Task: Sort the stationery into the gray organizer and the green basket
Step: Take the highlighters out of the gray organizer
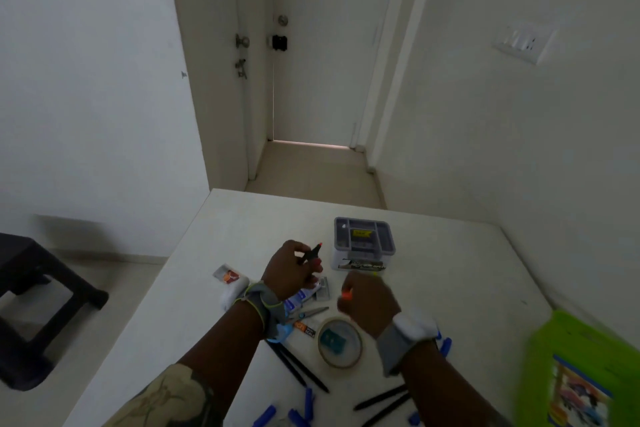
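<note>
While hands [292, 270] grip: table edge [183, 253] near

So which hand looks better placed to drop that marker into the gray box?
Probably the left hand. It already grips the black marker, orange tip up, just left of the gray organizer. The right hand pinches a small orange piece, seemingly the cap, nearer the camera.

left hand [289, 270]: bare, grey wrist strap [263, 302] edged in yellow-green, white pod on its outer side | left sleeve [166, 399]: olive-and-tan camouflage print, ends below the strap | right hand [369, 302]: bare, grey wrist band [394, 350] carrying a white rounded module [414, 326] on top
</note>
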Motion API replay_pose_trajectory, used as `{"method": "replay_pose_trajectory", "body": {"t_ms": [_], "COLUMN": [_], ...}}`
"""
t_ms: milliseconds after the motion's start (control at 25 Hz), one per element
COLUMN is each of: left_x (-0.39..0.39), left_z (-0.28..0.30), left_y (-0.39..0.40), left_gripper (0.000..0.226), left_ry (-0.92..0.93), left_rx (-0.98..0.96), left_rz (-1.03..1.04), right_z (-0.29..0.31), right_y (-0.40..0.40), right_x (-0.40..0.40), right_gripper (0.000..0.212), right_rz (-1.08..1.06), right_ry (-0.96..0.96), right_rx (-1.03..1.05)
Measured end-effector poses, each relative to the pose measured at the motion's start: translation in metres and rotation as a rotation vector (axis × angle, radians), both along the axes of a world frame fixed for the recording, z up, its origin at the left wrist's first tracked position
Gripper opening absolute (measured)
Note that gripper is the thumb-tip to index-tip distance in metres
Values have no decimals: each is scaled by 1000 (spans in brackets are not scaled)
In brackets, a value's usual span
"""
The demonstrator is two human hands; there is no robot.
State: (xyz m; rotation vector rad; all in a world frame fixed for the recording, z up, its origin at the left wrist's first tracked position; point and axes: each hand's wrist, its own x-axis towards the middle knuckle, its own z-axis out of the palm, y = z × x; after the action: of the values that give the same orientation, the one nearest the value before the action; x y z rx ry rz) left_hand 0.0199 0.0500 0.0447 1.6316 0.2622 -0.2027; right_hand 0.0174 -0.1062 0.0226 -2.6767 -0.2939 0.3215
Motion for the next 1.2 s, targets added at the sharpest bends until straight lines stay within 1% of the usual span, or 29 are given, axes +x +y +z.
{"method": "replay_pose_trajectory", "body": {"t_ms": [80, 120, 160, 240, 320, 400, 480, 600, 680, 800, 880, 920, 1000, 1040, 1120, 1200], "left_x": [4, 6, 7, 8, 7, 8, 10, 12, 14, 14, 15, 16, 17, 16, 16, 18], "left_z": [7, 9, 12, 21, 30, 34, 35, 37, 39, 43, 43, 44, 43, 43, 44, 45], "left_y": [-7, -10, -13, -20, -26, -30, -31, -34, -37, -41, -42, -42, -44, -44, -45, -45], "left_gripper": [21, 20, 20, 21, 21, 23, 26, 27, 24, 21, 22, 21, 15, 21, 39, 44], "left_ry": [-51, -75, -100, -138, -163, -178, -181, -204, -230, -272, -284, -282, -259, -238, -240, -281], "left_rx": [-65, -62, -55, -45, -83, -126, -158, -128, -87, -2, 18, 7, -33, -61, -102, -46], "left_rz": [8, -8, -37, -78, -121, -148, -154, -159, -167, -185, -182, -177, -169, -164, -160, -168], "right_z": [21, 28, 35, 49, 58, 65, 67, 69, 69, 68, 69, 71, 70, 70, 68, 67], "right_y": [-11, -16, -18, -19, -20, -18, -17, -17, -15, -15, -14, -14, -14, -13, -13, -15], "right_x": [27, 37, 44, 49, 53, 55, 60, 66, 64, 64, 64, 62, 60, 58, 58, 61], "right_gripper": [17, 15, 11, 3, 11, 16, 19, 21, 22, 34, 25, 19, 15, 15, 17, 24], "right_rz": [-162, -250, -313, -408, -437, -440, -453, -449, -409, -352, -310, -289, -244, -223, -165, -47], "right_ry": [-138, -144, -113, -67, -43, -47, -105, -180, -242, -312, -320, -326, -357, -379, -430, -440], "right_rx": [288, 458, 632, 901, 1049, 1107, 1100, 1043, 960, 835, 769, 737, 691, 669, 625, 576]}}
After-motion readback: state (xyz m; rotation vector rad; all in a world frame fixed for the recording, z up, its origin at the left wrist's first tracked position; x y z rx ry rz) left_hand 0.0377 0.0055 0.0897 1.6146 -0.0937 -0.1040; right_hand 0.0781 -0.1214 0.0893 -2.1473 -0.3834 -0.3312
